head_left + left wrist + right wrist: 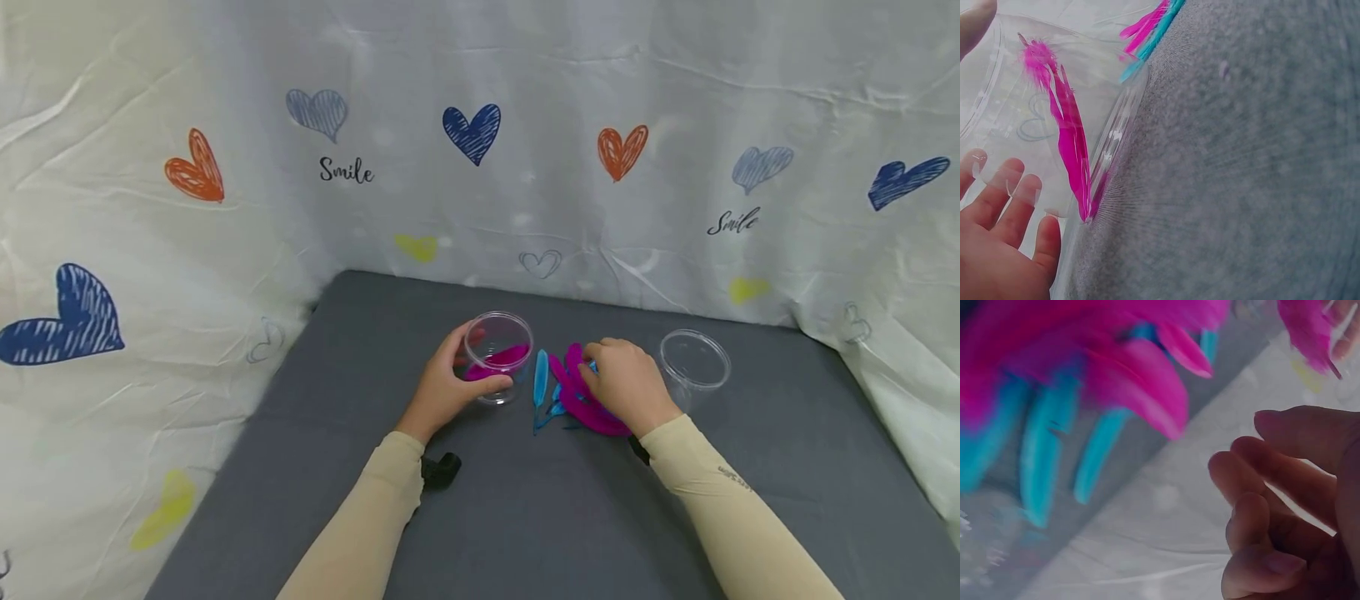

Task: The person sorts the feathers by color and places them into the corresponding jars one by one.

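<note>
My left hand grips a clear plastic cup, thumb on the near side and fingers around the back. A magenta feather leans inside that cup. To its right, my right hand reaches over a loose pile of magenta feathers and blue feathers. In the right wrist view its fingers are loosely bent, with a gap to the thumb and nothing between them. Part of the pile is hidden under this hand in the head view.
Another clear plastic cup stands just right of my right hand. The grey table is backed by a white cloth printed with hearts and words. A black wrist strap piece juts from my left wrist.
</note>
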Demonstrator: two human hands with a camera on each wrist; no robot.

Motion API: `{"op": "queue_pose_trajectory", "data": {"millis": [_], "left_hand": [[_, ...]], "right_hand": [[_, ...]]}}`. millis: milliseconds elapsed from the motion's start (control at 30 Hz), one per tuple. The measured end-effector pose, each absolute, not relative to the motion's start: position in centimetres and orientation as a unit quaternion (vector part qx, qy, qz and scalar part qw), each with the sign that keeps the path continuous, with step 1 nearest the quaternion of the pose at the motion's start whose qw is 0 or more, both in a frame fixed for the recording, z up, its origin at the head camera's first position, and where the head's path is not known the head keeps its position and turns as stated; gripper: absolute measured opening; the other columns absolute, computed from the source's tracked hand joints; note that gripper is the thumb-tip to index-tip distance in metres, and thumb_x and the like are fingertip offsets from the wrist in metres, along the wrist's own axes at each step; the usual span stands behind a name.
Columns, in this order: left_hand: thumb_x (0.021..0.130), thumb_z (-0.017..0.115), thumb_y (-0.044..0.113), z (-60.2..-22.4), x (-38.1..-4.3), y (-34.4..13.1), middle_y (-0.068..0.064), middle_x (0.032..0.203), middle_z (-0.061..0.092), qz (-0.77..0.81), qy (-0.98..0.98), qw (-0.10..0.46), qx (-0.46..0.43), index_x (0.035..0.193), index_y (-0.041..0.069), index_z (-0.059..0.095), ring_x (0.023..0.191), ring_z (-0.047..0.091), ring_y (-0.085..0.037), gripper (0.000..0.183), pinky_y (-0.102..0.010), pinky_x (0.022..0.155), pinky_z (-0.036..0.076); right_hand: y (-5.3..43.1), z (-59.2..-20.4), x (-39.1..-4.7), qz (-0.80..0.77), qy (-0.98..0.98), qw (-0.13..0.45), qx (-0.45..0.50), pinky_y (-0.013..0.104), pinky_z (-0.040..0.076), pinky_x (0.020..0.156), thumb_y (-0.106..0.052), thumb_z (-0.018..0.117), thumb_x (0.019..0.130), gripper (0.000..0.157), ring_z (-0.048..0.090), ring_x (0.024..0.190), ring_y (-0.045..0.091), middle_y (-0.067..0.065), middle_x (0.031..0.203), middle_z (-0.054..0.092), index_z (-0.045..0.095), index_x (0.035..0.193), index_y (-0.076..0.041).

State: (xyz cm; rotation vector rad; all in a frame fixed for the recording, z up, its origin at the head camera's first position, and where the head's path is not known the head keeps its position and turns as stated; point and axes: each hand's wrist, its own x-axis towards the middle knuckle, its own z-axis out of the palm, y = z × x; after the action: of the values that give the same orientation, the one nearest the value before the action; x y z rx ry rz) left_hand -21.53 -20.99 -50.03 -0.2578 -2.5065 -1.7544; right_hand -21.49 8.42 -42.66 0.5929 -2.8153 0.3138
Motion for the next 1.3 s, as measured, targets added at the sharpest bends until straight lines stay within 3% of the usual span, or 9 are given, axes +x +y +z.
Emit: {"op": "queue_pose_trajectory", "data": {"millis": [133, 233, 400, 533, 1033, 1300], "left_hand": [[0.079, 0.094, 0.057, -50.0, -21.4, -21.1, 0.01, 0.158, 0.056, -0.573, -0.814, 0.041, -0.084, 0.161, 0.041, 0.042, 0.141, 0.052, -0.025, 0.098, -0.055, 0.115, 0.051], [0.08, 0.094, 0.055, -50.0, -21.3, -21.2, 0.009, 0.158, 0.056, -0.574, -0.813, 0.044, -0.084, 0.163, 0.038, 0.043, 0.143, 0.052, -0.027, 0.099, -0.056, 0.115, 0.05], [0.08, 0.094, 0.054, -50.0, -21.3, -21.2, 0.009, 0.159, 0.055, -0.574, -0.814, 0.041, -0.081, 0.163, 0.037, 0.042, 0.144, 0.051, -0.028, 0.099, -0.056, 0.115, 0.05], [0.081, 0.093, 0.054, -50.0, -21.4, -21.1, 0.009, 0.16, 0.055, -0.572, -0.815, 0.04, -0.08, 0.162, 0.04, 0.042, 0.145, 0.05, -0.026, 0.098, -0.056, 0.115, 0.05], [0.08, 0.094, 0.054, -50.1, -21.5, -21.0, 0.011, 0.159, 0.055, -0.573, -0.815, 0.035, -0.078, 0.162, 0.043, 0.041, 0.145, 0.05, -0.023, 0.098, -0.055, 0.117, 0.048], [0.081, 0.094, 0.053, -50.0, -21.8, -20.7, 0.011, 0.158, 0.056, -0.571, -0.815, 0.037, -0.085, 0.163, 0.039, 0.042, 0.145, 0.05, -0.023, 0.098, -0.055, 0.116, 0.048]], "right_hand": [[9.1, -44.1, -20.6, 0.137, -0.968, 0.107, 0.179, 0.045, 0.062, 0.067, -0.013, 0.078, 0.096, 0.012, 0.068, 0.072, 0.025, 0.008, 0.08, 0.07, 0.081, 0.099, -0.002], [9.5, -44.9, -20.1, 0.15, -0.97, 0.102, 0.162, 0.039, 0.057, 0.06, -0.011, 0.077, 0.095, 0.011, 0.061, 0.064, 0.019, 0.005, 0.073, 0.064, 0.077, 0.085, -0.005], [9.8, -45.6, -19.4, 0.15, -0.973, 0.096, 0.147, 0.031, 0.037, 0.048, -0.01, 0.076, 0.095, 0.038, 0.046, 0.053, 0.016, 0.001, 0.061, 0.046, 0.056, 0.064, -0.013], [10.0, -46.1, -19.1, 0.148, -0.975, 0.089, 0.14, 0.029, 0.033, 0.047, -0.013, 0.079, 0.095, 0.045, 0.045, 0.051, 0.016, 0.001, 0.059, 0.043, 0.049, 0.062, -0.015], [10.3, -46.9, -19.1, 0.145, -0.979, 0.071, 0.123, 0.031, 0.034, 0.045, -0.018, 0.082, 0.092, 0.046, 0.047, 0.053, 0.017, 0.002, 0.06, 0.046, 0.05, 0.059, -0.015], [10.5, -47.3, -19.0, 0.128, -0.98, 0.079, 0.129, 0.03, 0.032, 0.044, -0.016, 0.082, 0.091, 0.05, 0.045, 0.051, 0.016, 0.001, 0.058, 0.044, 0.046, 0.057, -0.017]]}}
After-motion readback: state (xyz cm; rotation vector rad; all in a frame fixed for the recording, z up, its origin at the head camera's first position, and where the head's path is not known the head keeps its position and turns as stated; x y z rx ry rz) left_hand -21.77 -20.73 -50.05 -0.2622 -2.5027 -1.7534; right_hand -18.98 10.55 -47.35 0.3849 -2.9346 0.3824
